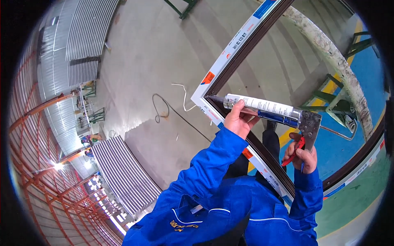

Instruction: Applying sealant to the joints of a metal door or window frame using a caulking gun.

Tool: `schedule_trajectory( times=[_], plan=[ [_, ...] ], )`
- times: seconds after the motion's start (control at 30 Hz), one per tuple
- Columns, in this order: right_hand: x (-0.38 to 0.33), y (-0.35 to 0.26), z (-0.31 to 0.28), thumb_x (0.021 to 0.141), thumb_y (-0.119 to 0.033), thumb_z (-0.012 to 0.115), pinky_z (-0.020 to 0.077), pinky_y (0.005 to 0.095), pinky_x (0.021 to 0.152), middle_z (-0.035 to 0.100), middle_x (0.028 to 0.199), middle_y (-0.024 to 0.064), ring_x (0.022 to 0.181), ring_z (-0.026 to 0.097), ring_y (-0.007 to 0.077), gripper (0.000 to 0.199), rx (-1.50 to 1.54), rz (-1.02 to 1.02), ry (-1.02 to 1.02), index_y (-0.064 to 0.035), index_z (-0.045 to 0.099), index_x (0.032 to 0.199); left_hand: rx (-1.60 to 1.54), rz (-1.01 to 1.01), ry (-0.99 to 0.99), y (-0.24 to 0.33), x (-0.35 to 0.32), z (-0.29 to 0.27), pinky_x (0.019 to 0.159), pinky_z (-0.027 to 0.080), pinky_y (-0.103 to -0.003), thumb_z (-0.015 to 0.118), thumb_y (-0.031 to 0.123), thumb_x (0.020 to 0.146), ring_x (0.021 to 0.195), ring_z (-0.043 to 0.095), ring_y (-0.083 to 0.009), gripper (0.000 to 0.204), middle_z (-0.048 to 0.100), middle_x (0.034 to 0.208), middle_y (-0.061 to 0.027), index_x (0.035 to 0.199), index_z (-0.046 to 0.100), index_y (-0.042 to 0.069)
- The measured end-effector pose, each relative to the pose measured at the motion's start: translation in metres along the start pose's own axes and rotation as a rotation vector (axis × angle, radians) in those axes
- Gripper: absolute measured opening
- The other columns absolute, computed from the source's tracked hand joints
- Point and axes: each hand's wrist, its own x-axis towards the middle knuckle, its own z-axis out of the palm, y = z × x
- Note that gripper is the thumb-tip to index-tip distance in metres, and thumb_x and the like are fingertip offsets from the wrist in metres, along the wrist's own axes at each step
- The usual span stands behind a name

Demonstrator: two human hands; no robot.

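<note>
Caulking gun, centre right: my left hand grips the barrel, my right hand the handle; nozzle near frame corner.

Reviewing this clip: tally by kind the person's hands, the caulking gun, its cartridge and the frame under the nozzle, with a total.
Hands: 2 (left hand, right hand)
Caulking gun: 1
White cartridge: 1
Dark frame with white film: 1
Total: 5
</note>
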Motion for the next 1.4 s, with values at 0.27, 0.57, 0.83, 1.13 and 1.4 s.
schedule_trajectory(
  times=[0.27,0.57,0.83,1.13,1.4],
  plan=[
    [-0.009,-0.014,0.025,0.072,-0.024,0.062,0.0505,0.0346,0.062,0.056,0.074,0.0119,0.067,0.058,0.0228,0.064,-0.191,-0.032,0.003,0.0112,0.041,0.122,-0.063,0.014,-0.071,0.004,-0.003,-0.007,0.082,0.052,-0.039,0.058,0.037,0.087,0.092,0.061,-0.0201,0.035,0.063,0.100,-0.0069,0.106,0.058,0.008],
    [-0.030,-0.025,0.060,0.075,-0.024,0.066,0.0478,0.0321,0.066,0.059,0.075,0.0120,0.070,0.059,0.0206,0.067,-0.363,-0.051,0.033,0.0134,0.040,0.124,-0.182,0.035,-0.166,0.007,-0.007,-0.014,0.084,0.052,-0.040,0.059,0.040,0.084,0.099,0.061,-0.0238,0.048,0.062,0.109,-0.0099,0.117,0.053,0.005],
    [-0.047,-0.035,0.102,0.072,0.000,0.050,0.0463,0.0293,0.067,0.058,0.077,0.0091,0.070,0.056,0.0164,0.032,-0.720,-0.132,-0.042,0.0047,0.055,0.103,-0.435,0.041,-0.348,0.025,-0.021,-0.018,0.096,0.044,-0.049,0.060,0.033,0.080,0.114,0.053,-0.0328,0.053,0.058,0.117,-0.0184,0.121,0.048,0.001],
    [-0.075,-0.009,0.166,0.074,0.003,0.055,0.0458,0.0269,0.073,0.060,0.089,0.0113,0.081,0.058,0.0154,0.041,-1.055,-0.427,-0.194,0.0007,0.054,0.115,-0.683,0.051,-0.517,0.039,-0.038,-0.042,0.091,0.046,-0.053,0.060,0.030,0.078,0.107,0.055,-0.0382,0.047,0.058,0.113,-0.0223,0.117,0.053,0.006],
    [-0.113,0.043,0.210,0.066,0.005,0.061,0.0470,0.0356,0.085,0.058,0.106,0.0218,0.094,0.059,0.0371,0.072,-1.700,-0.675,-0.268,0.0083,0.036,0.133,-0.676,-0.162,-0.743,0.049,-0.046,-0.072,0.089,0.049,-0.049,0.051,0.029,0.084,0.100,0.059,-0.0349,0.043,0.059,0.109,-0.0192,0.115,0.051,-0.001]
  ],
)
